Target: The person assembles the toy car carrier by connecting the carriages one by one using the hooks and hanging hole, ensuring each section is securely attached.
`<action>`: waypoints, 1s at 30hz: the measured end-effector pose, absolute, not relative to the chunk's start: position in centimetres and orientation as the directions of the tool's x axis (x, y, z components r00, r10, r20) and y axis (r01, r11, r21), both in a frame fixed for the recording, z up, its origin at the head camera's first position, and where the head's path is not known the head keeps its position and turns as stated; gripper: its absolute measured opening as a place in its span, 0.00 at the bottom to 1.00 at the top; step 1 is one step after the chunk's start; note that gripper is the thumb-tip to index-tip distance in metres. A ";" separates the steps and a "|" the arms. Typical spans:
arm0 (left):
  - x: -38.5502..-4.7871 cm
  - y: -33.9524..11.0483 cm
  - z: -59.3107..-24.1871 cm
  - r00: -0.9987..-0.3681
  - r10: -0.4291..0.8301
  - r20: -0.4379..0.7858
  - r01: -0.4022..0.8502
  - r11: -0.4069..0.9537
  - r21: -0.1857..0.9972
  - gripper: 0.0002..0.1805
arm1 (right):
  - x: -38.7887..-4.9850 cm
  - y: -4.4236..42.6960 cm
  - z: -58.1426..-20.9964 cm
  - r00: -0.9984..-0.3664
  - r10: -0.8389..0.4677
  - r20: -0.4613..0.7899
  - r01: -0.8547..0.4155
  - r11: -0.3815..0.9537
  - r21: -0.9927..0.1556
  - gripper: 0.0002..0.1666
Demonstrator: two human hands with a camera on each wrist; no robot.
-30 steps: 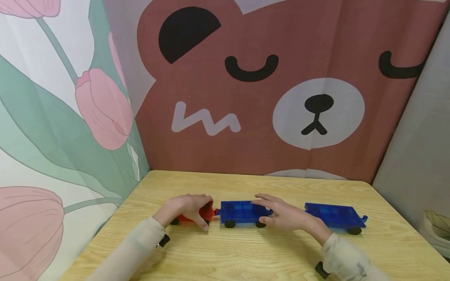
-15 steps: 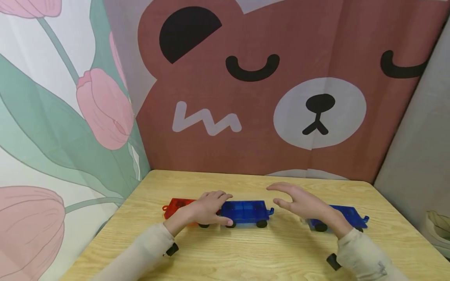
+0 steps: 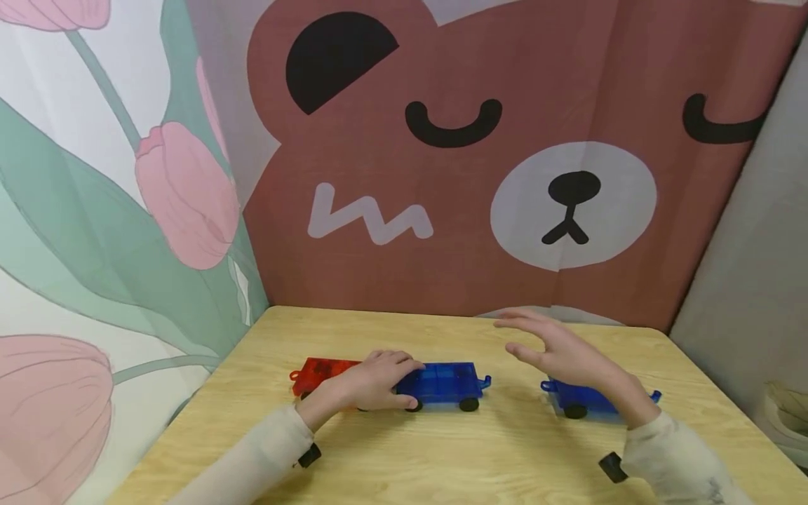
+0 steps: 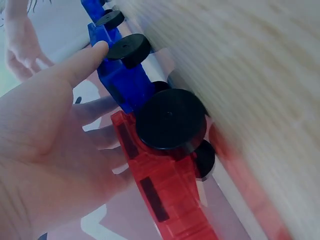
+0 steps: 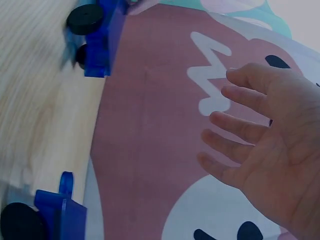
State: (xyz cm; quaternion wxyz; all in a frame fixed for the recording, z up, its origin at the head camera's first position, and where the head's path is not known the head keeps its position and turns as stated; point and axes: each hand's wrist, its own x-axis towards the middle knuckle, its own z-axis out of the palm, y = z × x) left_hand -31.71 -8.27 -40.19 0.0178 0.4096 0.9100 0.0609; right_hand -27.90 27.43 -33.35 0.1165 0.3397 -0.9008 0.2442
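A red toy train car (image 3: 323,373) stands end to end with a blue toy train car (image 3: 447,382); my left hand (image 3: 374,382) covers the joint between them. In the left wrist view, my left thumb lies along the blue car's near side by a wheel, with the fingers on its far side, holding its left end. My right hand (image 3: 571,359) is raised with spread fingers and holds nothing. Partly hidden behind it is a second blue car (image 3: 583,400), apart from the other two. It shows a loop at its left end and a hook at its right.
All three cars stand on a wooden table (image 3: 404,456). A curtain with a bear print (image 3: 454,266) hangs along the far edge, and a tulip-print curtain (image 3: 82,231) borders the left. Something pale (image 3: 785,407) shows beyond the right edge.
My left hand has moved right, from the red car to the joint with the blue car. My right hand has left the middle blue car, rising and drawing back to the right.
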 end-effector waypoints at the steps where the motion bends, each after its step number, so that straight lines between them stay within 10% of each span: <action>1: -31.7 -8.4 -40.3 -0.665 0.747 0.019 0.743 0.658 0.125 0.39 | -27.9 27.3 -33.2 -0.738 -0.559 0.378 -0.674 0.646 -0.358 0.27; 30: -31.3 -7.5 -40.9 -0.666 0.745 0.042 0.738 0.650 0.184 0.34 | -26.1 36.3 -37.8 -0.825 -0.548 0.136 -0.564 0.786 -0.252 0.35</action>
